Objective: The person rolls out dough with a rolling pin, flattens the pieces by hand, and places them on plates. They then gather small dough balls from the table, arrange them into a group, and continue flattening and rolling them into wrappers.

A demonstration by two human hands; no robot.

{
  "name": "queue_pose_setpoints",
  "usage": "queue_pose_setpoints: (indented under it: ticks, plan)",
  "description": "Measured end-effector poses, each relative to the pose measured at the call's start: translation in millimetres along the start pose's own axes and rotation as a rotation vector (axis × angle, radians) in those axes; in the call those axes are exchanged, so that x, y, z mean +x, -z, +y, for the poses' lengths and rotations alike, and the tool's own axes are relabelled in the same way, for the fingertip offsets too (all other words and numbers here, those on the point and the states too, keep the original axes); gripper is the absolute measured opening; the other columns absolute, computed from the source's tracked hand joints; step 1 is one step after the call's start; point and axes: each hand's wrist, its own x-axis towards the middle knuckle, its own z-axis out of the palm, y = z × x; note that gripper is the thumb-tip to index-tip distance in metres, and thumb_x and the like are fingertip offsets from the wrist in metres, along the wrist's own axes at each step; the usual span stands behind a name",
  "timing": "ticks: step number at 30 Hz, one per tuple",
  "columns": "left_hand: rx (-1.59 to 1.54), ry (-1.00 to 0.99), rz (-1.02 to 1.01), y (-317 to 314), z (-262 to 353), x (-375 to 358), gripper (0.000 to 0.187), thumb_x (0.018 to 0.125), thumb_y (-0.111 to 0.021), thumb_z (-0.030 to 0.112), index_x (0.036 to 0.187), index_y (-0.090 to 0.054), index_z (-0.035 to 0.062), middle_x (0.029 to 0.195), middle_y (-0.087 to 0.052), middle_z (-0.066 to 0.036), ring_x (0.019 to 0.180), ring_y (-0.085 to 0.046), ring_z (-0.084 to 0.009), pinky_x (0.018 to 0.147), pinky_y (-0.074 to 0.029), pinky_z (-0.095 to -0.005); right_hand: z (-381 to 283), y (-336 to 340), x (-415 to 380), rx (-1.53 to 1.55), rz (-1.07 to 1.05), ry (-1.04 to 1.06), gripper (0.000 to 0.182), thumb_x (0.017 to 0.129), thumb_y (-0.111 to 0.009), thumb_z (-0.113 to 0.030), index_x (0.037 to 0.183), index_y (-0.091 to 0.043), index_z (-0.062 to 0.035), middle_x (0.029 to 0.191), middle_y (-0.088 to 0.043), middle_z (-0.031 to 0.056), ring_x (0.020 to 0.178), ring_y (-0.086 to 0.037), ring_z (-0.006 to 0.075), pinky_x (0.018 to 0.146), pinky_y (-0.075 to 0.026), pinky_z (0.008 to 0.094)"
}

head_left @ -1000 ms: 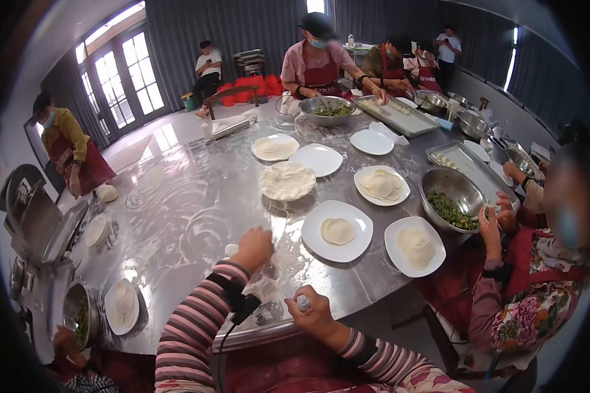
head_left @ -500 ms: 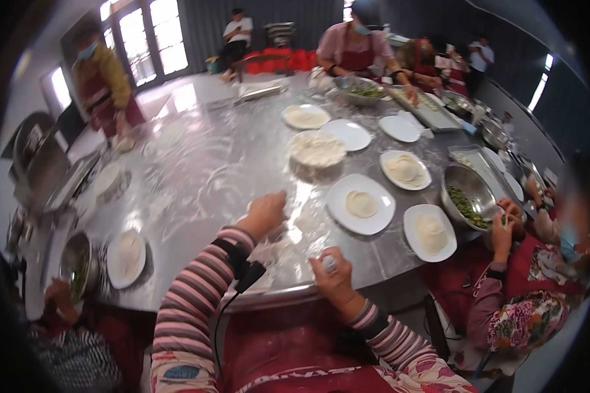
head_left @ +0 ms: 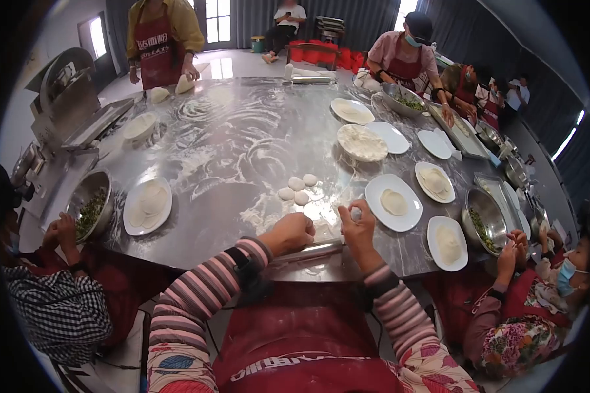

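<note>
My left hand is closed just above the floured table, fingers curled down; what they hold is hidden. Beside it, my right hand wraps around a rolling pin, whose pale rounded end shows above the fist. Several small flattened dough pieces lie together in flour just beyond my hands. To the right of them, a white plate carries a round dough wrapper. Another plate with stacked wrappers stands nearer the right edge.
A bowl of flour stands beyond the plates. Metal bowls of green filling sit at right and left, with people working beside them. A plate of wrappers lies on the left. Across the table, a person handles dough.
My view has lifted and turned left. My left hand has drawn back toward the table's near edge and closer to my right hand, uncovering the small dough pieces. The rolling pin stays in my right hand.
</note>
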Motion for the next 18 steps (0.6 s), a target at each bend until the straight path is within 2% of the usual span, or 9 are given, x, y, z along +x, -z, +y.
queue_pose_setpoints:
  ticks: [4, 6, 7, 8, 10, 13, 14, 16, 18]
  plan:
    - [0.064, 0.016, 0.038, -1, -9, -9, 0.013, 0.067, -0.066, 0.012, 0.076, -0.066, 0.0028, 0.074, -0.066, -0.013, 0.072, -0.064, -0.0242, 0.066, -0.049, -0.0354, 25, 2, -24, 0.063, 0.086, -0.066, 0.020, 0.075, -0.069, -0.005, 0.079, -0.050, -0.0049, 0.060, -0.049, 0.0102, 0.049, -0.048, 0.0169, 0.048, -0.039, 0.0321]
    - [0.061, 0.007, 0.022, 3, -6, -16, 0.013, 0.068, -0.063, 0.014, 0.077, -0.066, 0.0034, 0.075, -0.066, -0.015, 0.073, -0.064, -0.0264, 0.066, -0.049, -0.0371, 18, 8, -34, 0.098, 0.148, -0.012, 0.019, 0.075, -0.069, -0.005, 0.080, -0.050, -0.0044, 0.061, -0.050, 0.0115, 0.051, -0.050, 0.0195, 0.049, -0.040, 0.0332]
    - [0.091, -0.005, 0.048, 0, -2, -18, 0.014, 0.069, -0.062, 0.015, 0.077, -0.066, 0.0033, 0.075, -0.065, -0.015, 0.072, -0.064, -0.0276, 0.066, -0.049, -0.0374, 18, 6, -28, 0.010, 0.135, -0.096, 0.019, 0.076, -0.068, -0.006, 0.081, -0.050, -0.0038, 0.063, -0.052, 0.0128, 0.052, -0.051, 0.0242, 0.051, -0.041, 0.0341]
    - [0.128, -0.022, 0.058, -5, 3, -19, 0.015, 0.070, -0.061, 0.016, 0.077, -0.066, 0.0033, 0.075, -0.065, -0.016, 0.072, -0.063, -0.0288, 0.065, -0.048, -0.0377, 12, 0, -12, -0.320, 0.212, 0.380, 0.019, 0.077, -0.068, -0.007, 0.081, -0.050, -0.0036, 0.063, -0.053, 0.0136, 0.050, -0.050, 0.0262, 0.049, -0.041, 0.0343]
    - [0.119, -0.022, 0.016, -2, 6, -6, 0.016, 0.074, -0.058, 0.018, 0.077, -0.066, 0.0042, 0.079, -0.065, -0.018, 0.078, -0.064, -0.0325, 0.069, -0.049, -0.0401, -3, -14, 11, -0.192, 0.165, 0.225, 0.018, 0.077, -0.067, -0.007, 0.082, -0.050, -0.0034, 0.063, -0.054, 0.0145, 0.050, -0.050, 0.0285, 0.050, -0.041, 0.0348]
    - [0.140, -0.085, -0.075, 2, -2, 3, 0.012, 0.071, -0.059, 0.015, 0.073, -0.065, 0.0046, 0.076, -0.065, -0.017, 0.076, -0.063, -0.0326, 0.066, -0.049, -0.0396, -14, -5, 4, -0.207, 0.140, 0.203, 0.017, 0.077, -0.066, -0.006, 0.082, -0.051, -0.0035, 0.062, -0.054, 0.0152, 0.050, -0.049, 0.0278, 0.049, -0.040, 0.0356]
    - [0.136, -0.087, -0.064, 3, -6, 0, 0.012, 0.071, -0.059, 0.015, 0.073, -0.065, 0.0046, 0.076, -0.065, -0.017, 0.076, -0.063, -0.0326, 0.066, -0.049, -0.0396, 12, 4, -11, -0.306, 0.127, 0.314, 0.016, 0.077, -0.066, -0.006, 0.082, -0.051, -0.0040, 0.062, -0.053, 0.0160, 0.051, -0.052, 0.0268, 0.049, -0.041, 0.0364]
    - [0.043, -0.056, -0.043, 1, -15, -8, 0.010, 0.070, -0.060, 0.014, 0.068, -0.062, 0.0047, 0.072, -0.064, -0.016, 0.075, -0.062, -0.0324, 0.065, -0.048, -0.0395, 13, 16, -40, -0.088, 0.136, 0.085, 0.016, 0.077, -0.066, -0.006, 0.084, -0.051, -0.0044, 0.063, -0.053, 0.0161, 0.052, -0.055, 0.0283, 0.049, -0.042, 0.0379]
    - [-0.032, 0.000, -0.118, -1, -7, -15, 0.011, 0.071, -0.059, 0.014, 0.066, -0.060, 0.0044, 0.070, -0.063, -0.017, 0.074, -0.062, -0.0329, 0.065, -0.048, -0.0401, 6, 10, -26, -0.171, 0.135, 0.153, 0.017, 0.077, -0.066, -0.006, 0.084, -0.051, -0.0044, 0.063, -0.054, 0.0160, 0.053, -0.056, 0.0305, 0.049, -0.042, 0.0387]
